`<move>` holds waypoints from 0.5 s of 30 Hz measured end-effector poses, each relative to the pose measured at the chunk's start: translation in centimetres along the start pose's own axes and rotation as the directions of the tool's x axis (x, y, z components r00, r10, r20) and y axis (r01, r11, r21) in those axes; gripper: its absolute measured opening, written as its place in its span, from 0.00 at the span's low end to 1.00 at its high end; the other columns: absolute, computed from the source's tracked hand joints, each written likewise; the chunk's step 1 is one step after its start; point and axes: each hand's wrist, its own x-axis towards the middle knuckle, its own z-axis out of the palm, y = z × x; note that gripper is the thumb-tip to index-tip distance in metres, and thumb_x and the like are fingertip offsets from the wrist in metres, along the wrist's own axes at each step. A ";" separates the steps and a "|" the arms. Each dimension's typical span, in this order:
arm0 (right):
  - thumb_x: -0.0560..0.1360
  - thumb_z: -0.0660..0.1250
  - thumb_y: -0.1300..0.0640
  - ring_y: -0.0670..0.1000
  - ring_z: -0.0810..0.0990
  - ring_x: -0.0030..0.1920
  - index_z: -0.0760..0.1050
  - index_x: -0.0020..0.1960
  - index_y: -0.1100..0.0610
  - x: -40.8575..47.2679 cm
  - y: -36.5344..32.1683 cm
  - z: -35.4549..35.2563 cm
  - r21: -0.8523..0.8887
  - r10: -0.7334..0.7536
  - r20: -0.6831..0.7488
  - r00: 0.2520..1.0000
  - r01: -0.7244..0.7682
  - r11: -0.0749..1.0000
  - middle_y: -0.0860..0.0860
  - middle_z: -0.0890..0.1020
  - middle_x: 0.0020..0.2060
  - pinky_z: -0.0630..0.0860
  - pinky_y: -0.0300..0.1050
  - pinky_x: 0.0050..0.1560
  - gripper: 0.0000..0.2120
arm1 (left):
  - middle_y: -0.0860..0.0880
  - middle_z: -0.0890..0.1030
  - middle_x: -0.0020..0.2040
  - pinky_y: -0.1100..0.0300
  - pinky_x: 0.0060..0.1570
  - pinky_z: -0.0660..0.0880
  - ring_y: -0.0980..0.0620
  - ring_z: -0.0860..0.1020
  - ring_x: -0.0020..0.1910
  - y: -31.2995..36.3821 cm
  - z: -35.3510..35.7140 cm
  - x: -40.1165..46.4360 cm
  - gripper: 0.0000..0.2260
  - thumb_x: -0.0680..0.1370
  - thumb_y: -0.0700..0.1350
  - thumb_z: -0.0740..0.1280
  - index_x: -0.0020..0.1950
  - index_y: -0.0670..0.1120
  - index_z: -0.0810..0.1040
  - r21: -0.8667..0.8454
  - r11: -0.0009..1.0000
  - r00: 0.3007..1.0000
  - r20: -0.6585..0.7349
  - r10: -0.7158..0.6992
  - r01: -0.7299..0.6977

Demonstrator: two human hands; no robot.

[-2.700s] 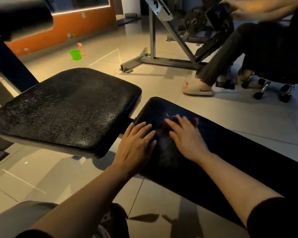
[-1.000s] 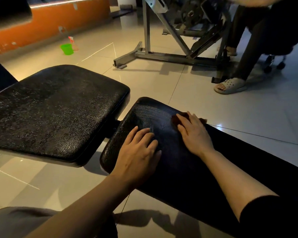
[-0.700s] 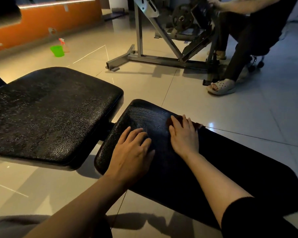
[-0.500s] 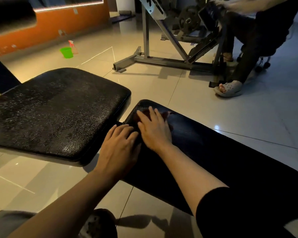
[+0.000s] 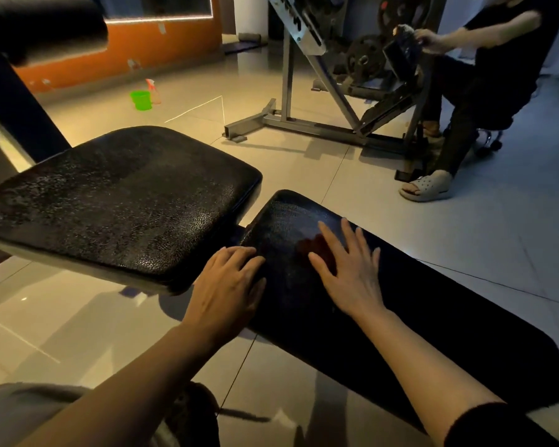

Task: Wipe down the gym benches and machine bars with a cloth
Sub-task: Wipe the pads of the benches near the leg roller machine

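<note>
We see the right hand laid flat with spread, straight fingers on a dark red cloth, pressing it onto the long black bench pad; most of the cloth is hidden under the palm, so its shape is hard to tell. The left hand rests with relaxed fingers on the pad's near edge, at about nine o'clock from the right, its grip holding nothing. The wider seat pad sits at ten o'clock. At one o'clock another person sits by a machine frame.
</note>
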 end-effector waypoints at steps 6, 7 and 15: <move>0.83 0.53 0.46 0.50 0.49 0.78 0.61 0.77 0.47 0.2 -3.0 0.9 0.052 -0.151 0.011 0.988 0.150 0.987 0.50 0.52 0.79 0.40 0.45 0.73 0.23 | 0.45 0.76 0.64 0.52 0.63 0.70 0.46 0.74 0.62 -0.9 0.1 -1.4 0.20 0.77 0.51 0.60 0.66 0.44 0.75 -0.041 0.999 1.000 -0.017 -0.019 0.018; 0.83 0.54 0.47 0.50 0.50 0.78 0.60 0.77 0.49 -0.7 -3.9 1.3 0.052 -0.225 0.007 0.974 0.224 0.973 0.50 0.52 0.79 0.42 0.45 0.73 0.23 | 0.45 0.76 0.64 0.54 0.64 0.68 0.46 0.74 0.63 -1.0 0.2 -1.6 0.21 0.77 0.51 0.60 0.66 0.43 0.75 -0.044 0.999 1.000 -0.019 -0.018 0.017; 0.83 0.50 0.47 0.56 0.51 0.78 0.59 0.77 0.46 2.4 -3.0 0.9 -0.067 0.026 0.008 1.000 -0.025 0.997 0.55 0.54 0.79 0.45 0.56 0.77 0.23 | 0.46 0.77 0.63 0.56 0.63 0.68 0.47 0.75 0.62 -1.5 -0.5 -2.1 0.24 0.76 0.54 0.55 0.63 0.44 0.78 -0.073 0.997 0.999 -0.030 -0.015 0.012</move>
